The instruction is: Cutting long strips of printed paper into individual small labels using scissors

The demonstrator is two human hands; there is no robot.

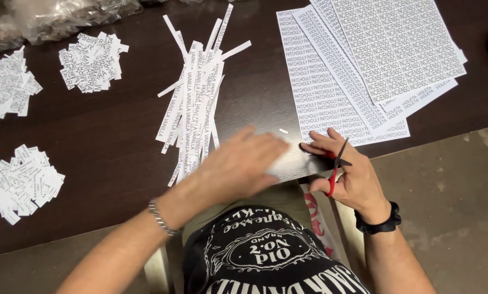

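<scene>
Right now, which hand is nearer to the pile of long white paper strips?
Left. The left hand lies just right of the strips; the right hand, holding red-handled scissors, is farther right.

Three piles of cut labels (pixel 89 62) at left, clear plastic bags (pixel 64 16) top-left; printed sheets (pixel 374 60) top-right

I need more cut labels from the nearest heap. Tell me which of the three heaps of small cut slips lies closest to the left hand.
The lower-left heap of cut slips, near the table's front edge; the other two heaps lie farther back from the left hand.

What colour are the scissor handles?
Red, on the scissors in the right hand; head view.
</scene>
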